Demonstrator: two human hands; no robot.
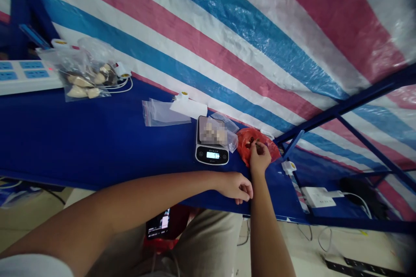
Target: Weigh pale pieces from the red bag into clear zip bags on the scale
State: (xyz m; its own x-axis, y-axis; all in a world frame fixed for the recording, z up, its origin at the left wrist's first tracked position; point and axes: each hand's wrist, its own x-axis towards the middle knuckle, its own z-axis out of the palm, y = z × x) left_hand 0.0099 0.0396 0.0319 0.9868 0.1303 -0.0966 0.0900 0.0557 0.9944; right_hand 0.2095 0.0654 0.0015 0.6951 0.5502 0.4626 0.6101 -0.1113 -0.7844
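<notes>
My right hand (pixel 261 158) reaches into an open red plastic bag (pixel 273 150), its fingers pinched on a small brownish piece whose kind I cannot make out. Dark bits show inside the bag beside the fingertips. My left hand (pixel 234 186) is loosely closed, fingers curled, at the table's front edge against my right forearm; nothing shows in it. Left of the red bag stands a small digital kitchen scale (pixel 212 156) with a lit display. On its pan lies a clear plastic bag (pixel 231 138) with pale pieces, partly blurred out.
Flat clear zip bags (pixel 164 112) and a white paper (pixel 190 107) lie behind the scale. Filled clear bags (pixel 85 80) sit by a power strip (pixel 30 75) at left. A white plug (pixel 288 167) and a blue metal frame (pixel 344 106) stand right. A phone (pixel 158 225) rests on my lap.
</notes>
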